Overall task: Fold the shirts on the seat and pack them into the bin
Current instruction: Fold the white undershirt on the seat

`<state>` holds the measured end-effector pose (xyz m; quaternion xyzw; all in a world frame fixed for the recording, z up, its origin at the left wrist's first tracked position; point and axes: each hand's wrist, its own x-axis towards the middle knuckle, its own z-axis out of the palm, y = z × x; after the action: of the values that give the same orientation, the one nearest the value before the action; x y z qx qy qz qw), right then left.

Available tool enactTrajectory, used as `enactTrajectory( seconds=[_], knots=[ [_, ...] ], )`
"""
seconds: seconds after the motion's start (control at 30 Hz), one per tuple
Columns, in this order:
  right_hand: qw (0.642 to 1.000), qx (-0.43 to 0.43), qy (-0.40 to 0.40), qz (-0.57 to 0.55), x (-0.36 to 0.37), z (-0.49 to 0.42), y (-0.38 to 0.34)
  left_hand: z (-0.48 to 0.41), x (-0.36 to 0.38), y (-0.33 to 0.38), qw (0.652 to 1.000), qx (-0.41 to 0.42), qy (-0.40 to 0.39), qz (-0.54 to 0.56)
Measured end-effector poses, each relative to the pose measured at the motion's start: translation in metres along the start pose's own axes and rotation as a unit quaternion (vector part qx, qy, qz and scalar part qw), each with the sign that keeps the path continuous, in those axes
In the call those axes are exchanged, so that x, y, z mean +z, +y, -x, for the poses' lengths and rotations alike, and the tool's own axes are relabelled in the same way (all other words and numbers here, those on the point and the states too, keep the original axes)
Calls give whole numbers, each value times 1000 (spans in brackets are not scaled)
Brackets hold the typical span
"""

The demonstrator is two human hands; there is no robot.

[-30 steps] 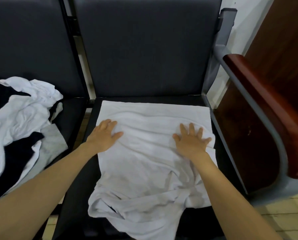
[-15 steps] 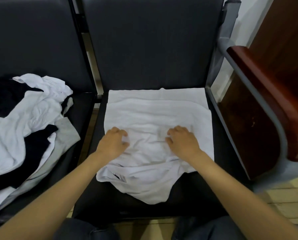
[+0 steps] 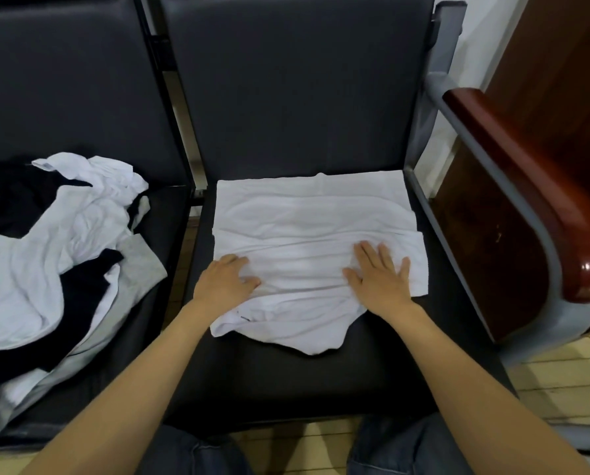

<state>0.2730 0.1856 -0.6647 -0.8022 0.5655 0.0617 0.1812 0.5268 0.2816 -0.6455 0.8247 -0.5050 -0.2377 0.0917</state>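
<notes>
A white shirt (image 3: 307,217) lies partly folded on the black seat (image 3: 286,378) in front of me, its near end doubled back over the middle. My left hand (image 3: 223,284) rests on the shirt's left side with the fingers slightly bent. Flat on the shirt's right side lies my right hand (image 3: 379,279), fingers spread. A loose flap of the shirt sticks out toward me below both hands. No bin is in view.
A heap of white, black and grey shirts (image 3: 53,262) covers the neighbouring seat on the left. A grey metal armrest with a red-brown wooden top (image 3: 533,186) borders the seat on the right. Tan floor tiles (image 3: 560,378) lie beyond it.
The shirt's near end has been folded up over its middle. Both hands slid apart to the shirt's sides, the right hand flattening out.
</notes>
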Motion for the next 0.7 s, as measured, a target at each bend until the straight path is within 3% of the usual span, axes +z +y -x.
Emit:
enactTrajectory(
  seconds=[0.1, 0.2, 0.27, 0.33, 0.4, 0.47, 0.57, 0.67, 0.7],
  knots=[
    [997, -18, 81, -5, 2, 5, -11, 2, -3, -6, 986, -19, 71, 152],
    [957, -182, 193, -118, -3, 25, -20, 19, -4, -15, 973, -59, 112, 191],
    [940, -276, 137, -147, -2, 45, -31, 37, -3, -16, 969, -104, 57, 218],
    [945, -306, 60, -95, 7, 58, -41, 56, 0, -17, 967, -115, 22, 225],
    [957, -279, 28, -77, 14, 65, -46, 70, 2, -19, 967, -109, 43, 227],
    [963, -237, 51, -122, 15, 71, -50, 85, -1, -18, 958, -106, 74, 255],
    [962, -198, 79, -168, 8, 80, -49, 112, -8, -8, 917, -83, 98, 378],
    [936, -291, -20, -199, -7, 106, -56, 150, -12, 15, 853, -54, 9, 520],
    [917, -318, -59, -235, -10, 116, -58, 163, -11, 23, 854, -27, -27, 518]
  ],
)
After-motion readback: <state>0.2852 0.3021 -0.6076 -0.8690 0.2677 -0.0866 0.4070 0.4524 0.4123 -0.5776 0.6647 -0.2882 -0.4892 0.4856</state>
